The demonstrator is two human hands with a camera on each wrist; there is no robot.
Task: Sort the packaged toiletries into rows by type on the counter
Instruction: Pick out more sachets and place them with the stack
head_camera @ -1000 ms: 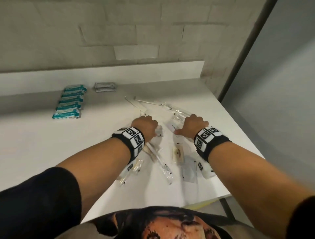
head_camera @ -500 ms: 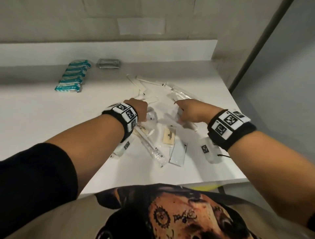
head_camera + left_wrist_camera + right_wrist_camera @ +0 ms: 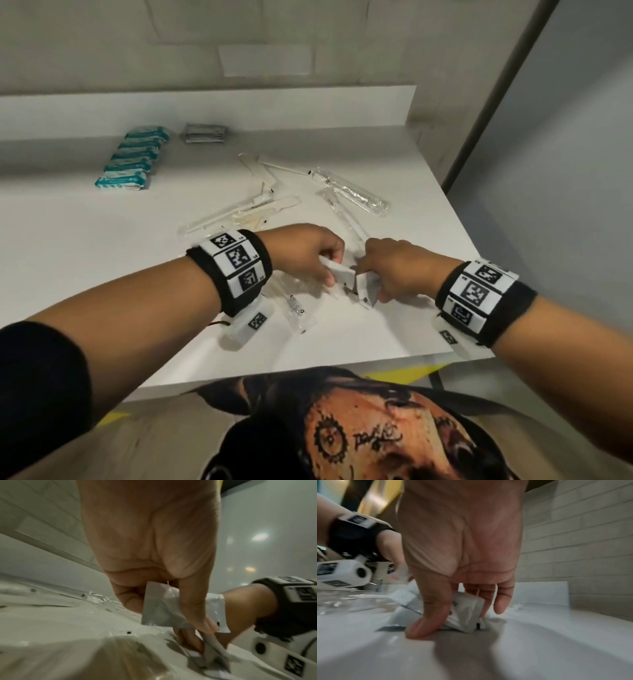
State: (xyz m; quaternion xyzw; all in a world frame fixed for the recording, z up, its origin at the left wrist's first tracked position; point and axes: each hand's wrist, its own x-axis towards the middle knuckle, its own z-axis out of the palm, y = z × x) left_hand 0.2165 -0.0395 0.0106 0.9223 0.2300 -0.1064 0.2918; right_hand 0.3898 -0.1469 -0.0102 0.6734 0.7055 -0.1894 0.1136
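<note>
On the white counter (image 3: 102,260), near its front edge, your left hand (image 3: 301,251) pinches a white sachet (image 3: 337,270). Just beside it, your right hand (image 3: 394,267) grips several more sachets (image 3: 467,614) between thumb and fingers.

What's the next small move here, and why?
Probably lift both sachets clear and carry them toward the back of the counter. The left hand pinches one white sachet, the right hand another; the teal packs already form a row.
</note>
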